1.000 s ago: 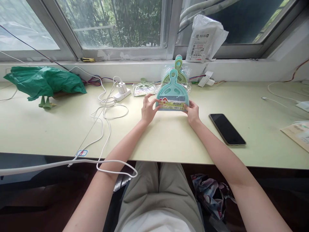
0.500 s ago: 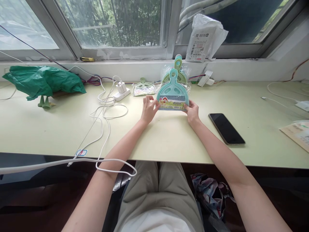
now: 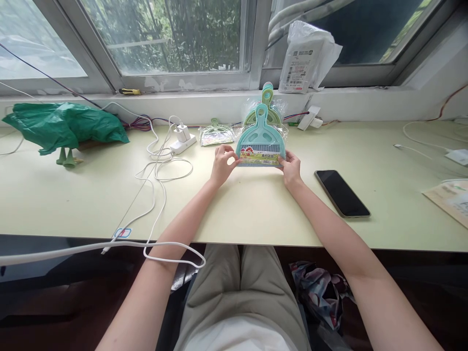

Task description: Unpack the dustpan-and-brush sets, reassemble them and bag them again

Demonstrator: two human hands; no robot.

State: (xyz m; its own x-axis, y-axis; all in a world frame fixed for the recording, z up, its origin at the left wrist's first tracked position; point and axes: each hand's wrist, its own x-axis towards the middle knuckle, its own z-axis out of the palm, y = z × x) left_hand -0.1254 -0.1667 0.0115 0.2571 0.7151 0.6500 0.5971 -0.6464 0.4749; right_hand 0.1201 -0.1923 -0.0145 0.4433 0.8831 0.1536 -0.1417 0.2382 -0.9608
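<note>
A light-blue mini dustpan and brush set (image 3: 261,134) in clear plastic stands upright on the desk, handle up, with a printed label across its lower part. My left hand (image 3: 223,163) pinches its lower left corner between thumb and index finger, which form a ring. At the lower right corner, my right hand (image 3: 291,168) grips it, thumb on the front and the other fingers mostly hidden behind. Right behind it stand more dustpans, a green one (image 3: 267,97) foremost, also in plastic. A smaller green dustpan set (image 3: 217,133) lies to the left, in its own wrapper.
A power strip (image 3: 184,144) with a charger and loose white cables (image 3: 155,170) lies left of my hands. Further left is a green plastic bag (image 3: 66,124). A phone (image 3: 342,193) rests on the right. A white package (image 3: 305,61) and a yellow-black tool (image 3: 129,91) sit on the sill.
My left thumb and index finger now form a rounder ring at the set's corner. The view has shifted slightly; both hands stay on the dustpan set.
</note>
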